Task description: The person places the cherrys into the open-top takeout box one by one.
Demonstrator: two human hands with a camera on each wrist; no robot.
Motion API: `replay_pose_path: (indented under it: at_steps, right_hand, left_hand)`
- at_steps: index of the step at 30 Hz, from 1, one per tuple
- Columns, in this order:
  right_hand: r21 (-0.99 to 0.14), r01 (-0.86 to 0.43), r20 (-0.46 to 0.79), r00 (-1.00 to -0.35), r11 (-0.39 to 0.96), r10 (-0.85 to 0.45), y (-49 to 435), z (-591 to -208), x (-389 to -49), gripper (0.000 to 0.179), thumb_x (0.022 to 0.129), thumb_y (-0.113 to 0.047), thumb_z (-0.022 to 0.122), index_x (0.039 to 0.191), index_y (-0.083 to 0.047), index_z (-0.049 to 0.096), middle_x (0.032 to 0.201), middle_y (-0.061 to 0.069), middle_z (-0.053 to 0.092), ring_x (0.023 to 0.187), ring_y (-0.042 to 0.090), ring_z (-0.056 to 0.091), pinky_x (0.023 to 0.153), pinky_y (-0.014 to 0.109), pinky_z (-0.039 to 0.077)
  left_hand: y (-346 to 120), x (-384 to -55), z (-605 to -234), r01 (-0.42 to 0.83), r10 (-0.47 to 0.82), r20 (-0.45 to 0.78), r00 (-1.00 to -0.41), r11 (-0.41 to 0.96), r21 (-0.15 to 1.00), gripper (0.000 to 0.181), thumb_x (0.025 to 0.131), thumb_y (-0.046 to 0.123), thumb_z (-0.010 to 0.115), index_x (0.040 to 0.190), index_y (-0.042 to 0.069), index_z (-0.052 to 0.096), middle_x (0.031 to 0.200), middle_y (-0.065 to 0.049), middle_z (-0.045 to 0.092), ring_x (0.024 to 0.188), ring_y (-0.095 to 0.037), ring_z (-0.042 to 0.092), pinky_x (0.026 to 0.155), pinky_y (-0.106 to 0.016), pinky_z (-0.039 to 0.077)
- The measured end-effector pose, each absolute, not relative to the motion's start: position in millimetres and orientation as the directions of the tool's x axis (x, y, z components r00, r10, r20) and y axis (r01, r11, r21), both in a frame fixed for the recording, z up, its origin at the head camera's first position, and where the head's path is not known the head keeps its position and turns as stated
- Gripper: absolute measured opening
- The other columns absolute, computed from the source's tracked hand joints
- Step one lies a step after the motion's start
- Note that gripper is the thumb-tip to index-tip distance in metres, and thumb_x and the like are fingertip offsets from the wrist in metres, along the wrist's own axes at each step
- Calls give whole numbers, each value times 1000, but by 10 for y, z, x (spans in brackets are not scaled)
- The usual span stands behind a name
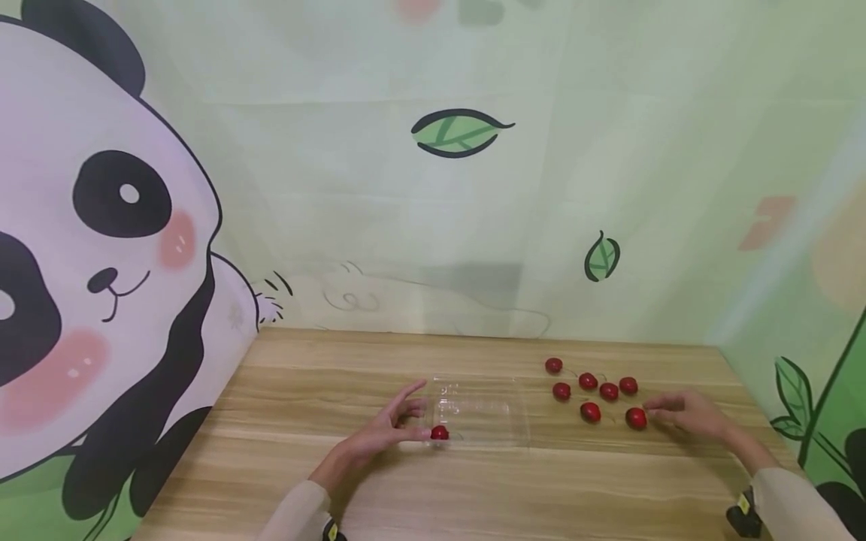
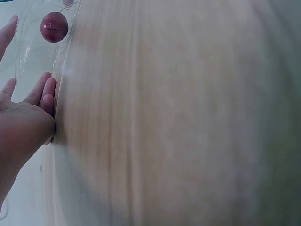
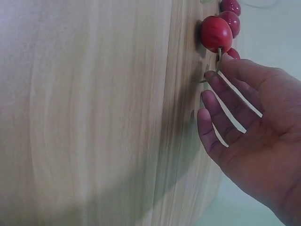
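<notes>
My left hand [image 1: 380, 430] is at the left end of a clear plastic box [image 1: 517, 413], fingers spread along that end and thumb by the near corner. In the left wrist view the fingers lie rather straight against the box wall. One red cherry [image 1: 440, 433] lies inside the box, close to the thumb. On the right, my right hand [image 1: 690, 413] reaches to the nearest right cherry [image 1: 636, 418] with nothing gripped. The right wrist view shows thumb and forefinger apart around this cherry's thin green stem [image 3: 219, 63], the other fingers loosely bent.
Several more cherries [image 1: 590, 412] with stems lie in a loose group on the wooden table [image 1: 379, 496], right of the box. A cloth backdrop [image 1: 325, 150] with a printed panda [image 1: 122, 248] stands behind the table and along its sides.
</notes>
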State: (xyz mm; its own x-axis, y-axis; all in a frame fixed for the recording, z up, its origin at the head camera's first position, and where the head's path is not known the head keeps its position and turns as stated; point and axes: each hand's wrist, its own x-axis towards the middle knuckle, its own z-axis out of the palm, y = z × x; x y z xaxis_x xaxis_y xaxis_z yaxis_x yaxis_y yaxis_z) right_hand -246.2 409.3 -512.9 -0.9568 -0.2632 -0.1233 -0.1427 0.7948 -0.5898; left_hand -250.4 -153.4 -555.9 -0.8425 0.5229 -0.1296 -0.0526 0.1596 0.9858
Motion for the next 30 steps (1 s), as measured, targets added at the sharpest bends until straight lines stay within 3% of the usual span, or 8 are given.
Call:
replay_pose_path:
  at_steps: [4,11,19,26,30]
  right_hand:
    - [-593,-132,-126,-959,794,-254,4107,-5140,-2462,29,100,-19,63,117,4,71,116,25,73,97,22,69,70,24,54]
    - [-611,-139,-133,-952,779,-275,4119,-5124,-2420,31,99,-20,64,117,4,71,118,26,72,100,26,70,71,25,55]
    - [-634,-105,-151,-955,766,-256,4093,-5137,-2382,31,98,-22,67,117,2,72,117,23,74,94,7,66,71,24,55]
    - [-631,-93,-125,-968,770,-219,4096,-5208,-2402,31,98,-24,68,115,1,73,115,22,74,95,14,67,71,24,55]
    - [-627,-99,-107,-971,773,-212,4100,-5249,-2403,29,99,-24,67,113,0,74,114,20,75,90,5,64,70,23,54]
  left_hand:
    - [-1526,-2506,-5564,-47,524,-129,-842,167,985,94,90,16,77,164,23,18,162,-19,38,145,-38,35,122,-60,23]
    - [-1519,-2507,-5561,-62,520,-140,-843,166,984,94,91,16,77,164,24,18,163,-18,37,146,-37,34,122,-60,23]
    - [-1519,-2489,-5561,-57,515,-139,-846,172,983,94,91,16,76,164,25,19,162,-19,37,146,-38,33,122,-62,21]
    - [-1520,-2503,-5561,-56,522,-142,-841,176,983,92,92,18,75,164,25,18,163,-16,38,146,-36,33,122,-61,21]
    - [-1519,-2506,-5561,-51,527,-138,-839,176,983,93,92,18,75,164,25,17,163,-16,38,147,-37,33,122,-63,21]
